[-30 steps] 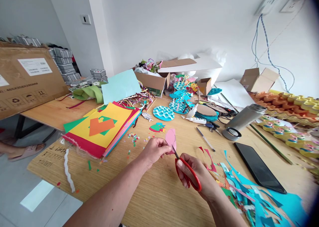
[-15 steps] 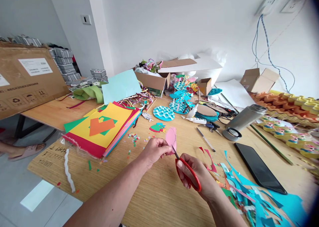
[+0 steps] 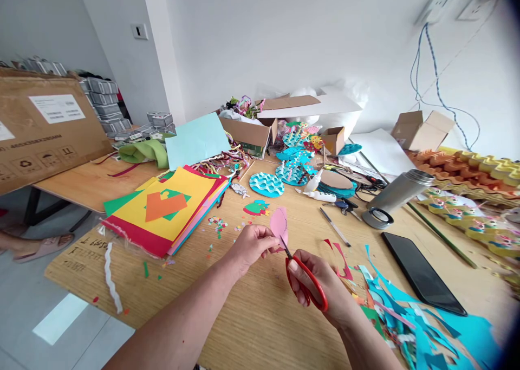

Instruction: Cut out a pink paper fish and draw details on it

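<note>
A small piece of pink paper [image 3: 278,221] with a curved drawn line is pinched at its lower edge by my left hand [image 3: 255,245]. My right hand [image 3: 312,283] is wrapped round the red handles of a pair of scissors [image 3: 314,283]. The blades point up and left, with their tips at the pink paper just beside my left fingertips. Beyond the paper lies a green, red and blue paper fish [image 3: 257,208]. A blue disc with white wavy strips [image 3: 267,185] lies farther back.
Coloured paper sheets [image 3: 195,196] are stacked at left. A pen [image 3: 335,227], a black phone [image 3: 424,272], a steel flask [image 3: 402,192] and blue paper scraps [image 3: 430,326] lie at right. Glue bottles [image 3: 320,196] and cardboard boxes [image 3: 247,134] are behind. Tiny confetti [image 3: 219,225] is scattered.
</note>
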